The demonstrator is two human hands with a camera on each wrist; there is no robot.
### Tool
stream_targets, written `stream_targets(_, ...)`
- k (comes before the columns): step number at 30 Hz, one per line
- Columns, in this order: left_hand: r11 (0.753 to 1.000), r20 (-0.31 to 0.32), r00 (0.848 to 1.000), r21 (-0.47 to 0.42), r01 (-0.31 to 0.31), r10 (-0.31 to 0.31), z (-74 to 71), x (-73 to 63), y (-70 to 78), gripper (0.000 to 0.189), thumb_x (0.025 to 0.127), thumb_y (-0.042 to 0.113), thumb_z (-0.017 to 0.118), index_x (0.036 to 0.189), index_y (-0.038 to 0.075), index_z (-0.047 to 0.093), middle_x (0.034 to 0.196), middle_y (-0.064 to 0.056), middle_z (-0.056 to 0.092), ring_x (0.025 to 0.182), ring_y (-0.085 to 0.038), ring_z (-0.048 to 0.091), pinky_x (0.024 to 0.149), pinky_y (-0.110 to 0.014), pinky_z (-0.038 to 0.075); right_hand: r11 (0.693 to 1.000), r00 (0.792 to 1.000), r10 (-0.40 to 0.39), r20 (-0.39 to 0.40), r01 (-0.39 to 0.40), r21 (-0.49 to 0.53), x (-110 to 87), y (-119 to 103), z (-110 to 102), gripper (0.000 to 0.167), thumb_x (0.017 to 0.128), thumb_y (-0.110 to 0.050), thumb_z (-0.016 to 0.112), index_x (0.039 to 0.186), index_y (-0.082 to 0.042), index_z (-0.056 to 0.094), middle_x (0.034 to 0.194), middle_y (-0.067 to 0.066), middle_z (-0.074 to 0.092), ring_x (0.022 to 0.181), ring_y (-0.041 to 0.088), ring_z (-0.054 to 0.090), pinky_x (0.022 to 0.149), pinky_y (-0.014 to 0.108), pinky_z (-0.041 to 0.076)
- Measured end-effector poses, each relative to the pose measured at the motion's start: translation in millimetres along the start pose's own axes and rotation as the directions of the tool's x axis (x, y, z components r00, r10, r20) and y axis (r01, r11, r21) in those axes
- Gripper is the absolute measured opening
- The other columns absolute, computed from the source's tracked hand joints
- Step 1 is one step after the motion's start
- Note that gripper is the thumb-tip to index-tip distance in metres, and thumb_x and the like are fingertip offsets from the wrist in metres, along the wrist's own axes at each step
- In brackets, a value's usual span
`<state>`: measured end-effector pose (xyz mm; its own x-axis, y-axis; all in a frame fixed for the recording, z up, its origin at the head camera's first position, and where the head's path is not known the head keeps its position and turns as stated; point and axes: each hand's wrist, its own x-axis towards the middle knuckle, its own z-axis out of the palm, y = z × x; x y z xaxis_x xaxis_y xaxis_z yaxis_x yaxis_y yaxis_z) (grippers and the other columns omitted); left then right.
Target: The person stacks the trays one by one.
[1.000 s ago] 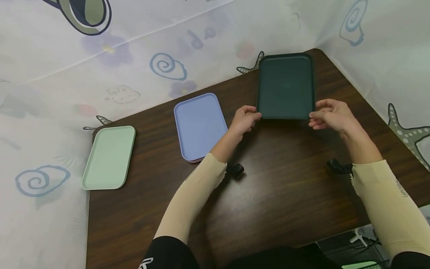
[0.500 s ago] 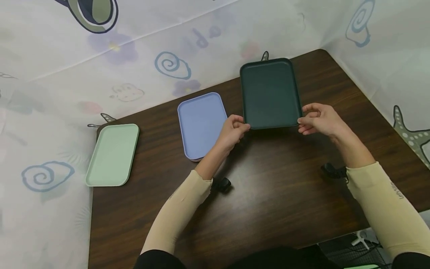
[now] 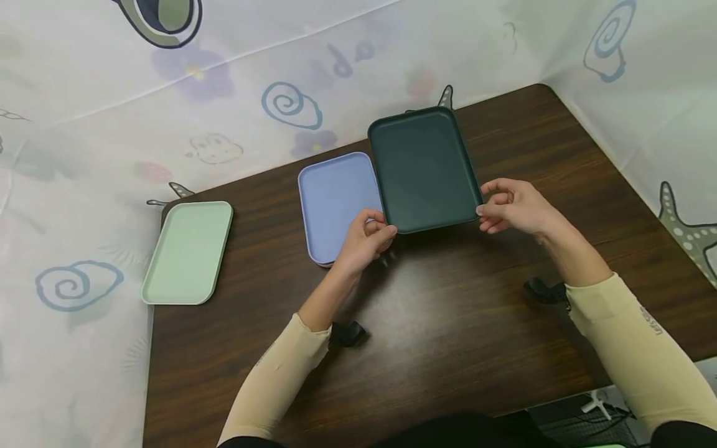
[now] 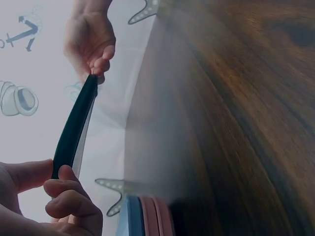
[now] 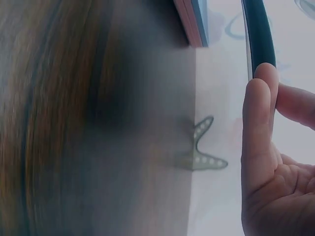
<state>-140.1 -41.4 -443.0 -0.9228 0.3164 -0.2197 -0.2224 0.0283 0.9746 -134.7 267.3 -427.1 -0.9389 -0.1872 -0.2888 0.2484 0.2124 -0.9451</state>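
A dark green rectangular tray (image 3: 424, 169) is held up above the table by both hands. My left hand (image 3: 363, 244) pinches its near left corner, thumb on one face and fingers on the other. At the near right corner my right hand (image 3: 515, 208) pinches it the same way. The wrist views show the tray edge-on, well off the tabletop. Just left of it lies a stack of trays, a blue tray (image 3: 337, 202) on top with pink trays (image 4: 153, 216) under it. The green tray's left edge overlaps that stack's right side in the head view.
A pale green tray (image 3: 190, 252) lies at the left end of the dark wooden table (image 3: 448, 330). White printed cloth (image 3: 235, 74) hangs behind the table and along its right side. Cables and a rack (image 3: 599, 417) show below the front right edge.
Both hands have carried the dark green tray left and a little nearer, from the far right of the table to beside the blue stack. The tray has also turned slightly. The other trays stay put.
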Motion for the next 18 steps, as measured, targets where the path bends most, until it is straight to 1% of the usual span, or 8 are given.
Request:
stream_targets(2,1.000,-0.009,1.000,0.007,0.003,-0.003,-5.6,-5.2,0.5,0.022,0.093,0.005,0.063,0.104,0.008,0.045,0.071,0.002,0.052,0.054,-0.009,0.034,0.047,-0.022,0.025,1.000,1.000,0.000,0.011,0.000,0.001,1.5,-0.9,6.1,0.047,0.093,-0.003,0.063,0.133,0.007,0.039,0.081,0.010,0.069,0.072,0.027,0.070,0.066,0.038,0.058)
stream_targets(4,1.000,-0.020,1.000,0.016,0.002,-0.002,-10.6,-10.1,1.7,0.021,0.093,0.005,0.063,0.104,0.009,0.045,0.073,0.000,0.055,0.054,-0.009,0.035,0.047,-0.022,0.025,1.000,1.000,-0.003,0.017,0.003,0.007,3.4,-1.2,12.2,0.046,0.093,-0.003,0.063,0.132,0.006,0.040,0.082,0.013,0.069,0.072,0.028,0.070,0.067,0.040,0.058)
stream_targets(8,0.999,-0.040,0.999,0.034,-0.017,0.019,-21.0,-20.1,4.6,0.019,0.094,0.006,0.062,0.103,0.009,0.045,0.076,-0.003,0.055,0.054,-0.009,0.033,0.048,-0.022,0.025,0.999,0.999,-0.015,0.045,0.014,0.029,6.0,-2.2,24.7,0.049,0.093,-0.004,0.063,0.133,0.008,0.038,0.081,0.011,0.069,0.071,0.025,0.070,0.066,0.039,0.058)
stream_targets(11,0.999,-0.049,0.998,0.033,-0.027,0.029,-29.7,-26.5,5.9,0.020,0.093,0.005,0.062,0.104,0.008,0.045,0.075,-0.001,0.055,0.053,-0.009,0.033,0.048,-0.022,0.025,0.999,0.997,-0.023,0.071,0.020,0.039,6.6,-4.5,33.5,0.052,0.093,-0.005,0.064,0.135,0.009,0.037,0.080,0.008,0.069,0.070,0.022,0.070,0.066,0.037,0.058)
stream_targets(14,0.999,-0.059,0.998,0.033,-0.024,0.026,-40.0,-32.2,5.5,0.020,0.094,0.005,0.062,0.105,0.008,0.046,0.078,-0.001,0.057,0.053,-0.008,0.033,0.048,-0.022,0.024,0.999,0.996,-0.032,0.087,0.028,0.042,8.5,-8.7,42.8,0.051,0.093,-0.005,0.064,0.134,0.009,0.037,0.079,0.009,0.069,0.072,0.024,0.070,0.067,0.038,0.058)
stream_targets(18,0.998,-0.090,0.996,0.053,-0.020,0.025,-55.7,-40.4,4.2,0.020,0.094,0.005,0.062,0.106,0.007,0.046,0.080,-0.006,0.058,0.053,-0.008,0.033,0.047,-0.022,0.024,0.998,0.993,-0.054,0.107,0.049,0.049,14.1,-16.0,57.8,0.048,0.093,-0.004,0.064,0.132,0.008,0.039,0.079,0.013,0.068,0.071,0.026,0.070,0.067,0.039,0.058)
